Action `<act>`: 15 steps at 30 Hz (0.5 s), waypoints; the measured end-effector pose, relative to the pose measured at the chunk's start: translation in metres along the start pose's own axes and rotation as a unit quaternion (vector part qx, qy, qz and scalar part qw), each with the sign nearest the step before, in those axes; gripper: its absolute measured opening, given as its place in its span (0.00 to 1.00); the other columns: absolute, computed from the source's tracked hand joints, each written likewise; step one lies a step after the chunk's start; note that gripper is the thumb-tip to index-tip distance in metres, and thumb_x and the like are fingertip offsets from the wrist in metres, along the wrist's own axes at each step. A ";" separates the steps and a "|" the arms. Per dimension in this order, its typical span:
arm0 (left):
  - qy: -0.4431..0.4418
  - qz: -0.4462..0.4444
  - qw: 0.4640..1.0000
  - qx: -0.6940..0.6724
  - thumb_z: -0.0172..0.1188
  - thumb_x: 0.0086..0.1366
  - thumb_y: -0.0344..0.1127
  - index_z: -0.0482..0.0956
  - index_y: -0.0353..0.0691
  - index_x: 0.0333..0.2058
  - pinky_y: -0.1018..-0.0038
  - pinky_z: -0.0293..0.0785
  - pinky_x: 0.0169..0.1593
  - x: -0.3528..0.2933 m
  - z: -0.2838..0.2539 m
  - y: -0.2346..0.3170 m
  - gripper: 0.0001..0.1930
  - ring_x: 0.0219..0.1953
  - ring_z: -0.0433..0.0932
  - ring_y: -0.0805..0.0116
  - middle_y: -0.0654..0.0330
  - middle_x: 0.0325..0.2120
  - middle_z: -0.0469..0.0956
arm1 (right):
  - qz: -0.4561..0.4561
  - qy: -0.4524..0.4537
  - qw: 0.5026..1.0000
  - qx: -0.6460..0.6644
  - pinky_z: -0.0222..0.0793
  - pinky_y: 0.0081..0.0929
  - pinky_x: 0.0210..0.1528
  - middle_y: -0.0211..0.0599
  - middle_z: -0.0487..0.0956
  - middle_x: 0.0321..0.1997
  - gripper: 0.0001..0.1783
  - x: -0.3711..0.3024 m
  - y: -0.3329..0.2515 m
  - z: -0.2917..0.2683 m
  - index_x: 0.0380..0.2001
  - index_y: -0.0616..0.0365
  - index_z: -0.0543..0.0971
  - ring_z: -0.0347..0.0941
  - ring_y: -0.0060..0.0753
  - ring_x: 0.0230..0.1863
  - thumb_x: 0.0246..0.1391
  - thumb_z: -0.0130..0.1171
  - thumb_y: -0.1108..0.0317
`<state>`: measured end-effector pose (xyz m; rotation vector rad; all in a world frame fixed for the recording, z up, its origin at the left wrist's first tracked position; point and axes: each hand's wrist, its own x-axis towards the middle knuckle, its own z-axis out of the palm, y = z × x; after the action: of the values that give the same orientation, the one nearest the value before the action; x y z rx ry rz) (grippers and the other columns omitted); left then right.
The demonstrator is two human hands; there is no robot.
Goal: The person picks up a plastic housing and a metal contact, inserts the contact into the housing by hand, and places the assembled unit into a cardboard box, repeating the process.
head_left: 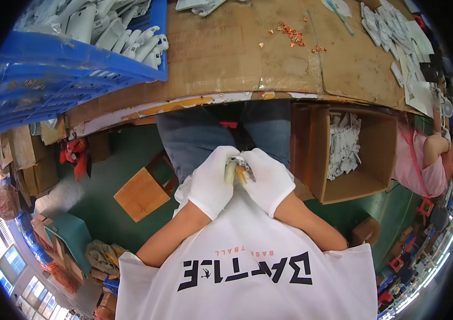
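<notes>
Both of my hands wear white gloves and meet in front of my lap, below the table edge. My left hand [212, 180] and my right hand [267, 178] are closed around a small whitish-grey part [236, 159]. My fingers hide most of it, so its exact kind does not show. The thumbs have yellowish coverings, pressed close together at the part. Just beyond the hands are my legs in jeans [183, 140].
A blue plastic crate [77, 58] full of white plastic parts stands on the cardboard-covered table [210, 50]. Small copper-coloured pieces [291, 35] lie farther back. At my right an open carton [367, 189] holds grey-white parts. A person in pink [419, 160] sits beyond it; a wooden stool [141, 194] stands left.
</notes>
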<state>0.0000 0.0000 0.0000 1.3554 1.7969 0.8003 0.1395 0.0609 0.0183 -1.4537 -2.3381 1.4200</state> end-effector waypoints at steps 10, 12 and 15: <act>-0.058 -0.109 0.992 -0.038 0.55 0.62 0.26 0.70 0.42 0.41 0.62 0.74 0.39 0.014 -0.009 0.008 0.09 0.38 0.79 0.45 0.47 0.31 0.79 | -0.007 0.007 0.999 -0.045 0.70 0.44 0.39 0.47 0.74 0.35 0.11 0.007 0.001 0.002 0.38 0.54 0.74 0.73 0.55 0.37 0.50 0.56 0.66; -0.078 -0.097 0.991 -0.044 0.55 0.62 0.25 0.70 0.41 0.43 0.64 0.74 0.41 0.037 -0.012 0.016 0.11 0.39 0.79 0.47 0.47 0.33 0.79 | -0.014 0.035 0.999 -0.028 0.70 0.42 0.39 0.46 0.75 0.35 0.10 0.020 0.004 -0.020 0.37 0.55 0.75 0.74 0.54 0.37 0.50 0.57 0.66; -0.033 0.026 0.992 -0.123 0.57 0.59 0.20 0.64 0.36 0.58 0.68 0.71 0.54 0.089 -0.016 0.022 0.28 0.53 0.74 0.54 0.49 0.52 0.72 | -0.035 0.114 0.992 0.041 0.73 0.32 0.41 0.45 0.80 0.35 0.11 0.063 0.029 -0.093 0.34 0.59 0.80 0.78 0.42 0.37 0.50 0.62 0.64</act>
<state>-0.0182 0.0912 0.0100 1.2553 1.5611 0.9602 0.1677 0.1733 0.0269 -1.4135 -2.1441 1.2446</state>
